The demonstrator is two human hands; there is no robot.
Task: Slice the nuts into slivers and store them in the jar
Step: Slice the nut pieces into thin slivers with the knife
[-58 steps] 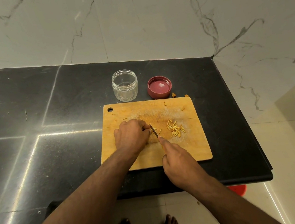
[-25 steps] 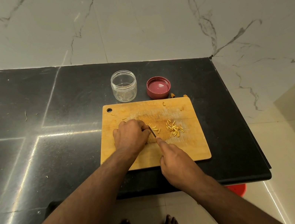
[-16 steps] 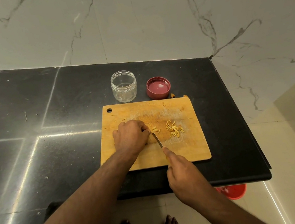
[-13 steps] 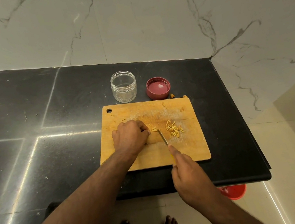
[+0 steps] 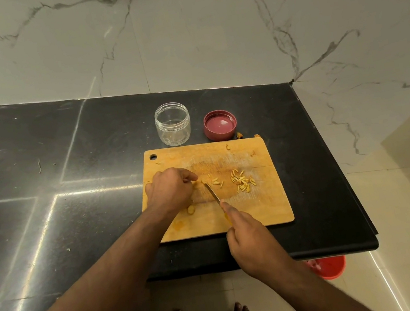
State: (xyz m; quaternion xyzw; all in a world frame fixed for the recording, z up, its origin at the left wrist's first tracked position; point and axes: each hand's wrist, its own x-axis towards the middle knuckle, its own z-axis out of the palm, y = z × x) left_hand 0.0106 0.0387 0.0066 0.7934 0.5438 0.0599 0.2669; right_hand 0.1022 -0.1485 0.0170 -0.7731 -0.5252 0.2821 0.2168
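Warm, dim indoor light throughout. Bright streaks of glare cross the glossy black stone surface at left. Wide-angle bending curves the edges; the centre is sharp.

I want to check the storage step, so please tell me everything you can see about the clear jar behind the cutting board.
The jar is small, round and transparent, plastic or glass by its look, with a ridged neck at its mouth. It stands upright and open on the black counter, just past the far edge of the wooden cutting board. It looks nearly empty; only faint specks show at the bottom. Its red lid lies apart beside it, inner side up. Nothing touches the jar but the counter.
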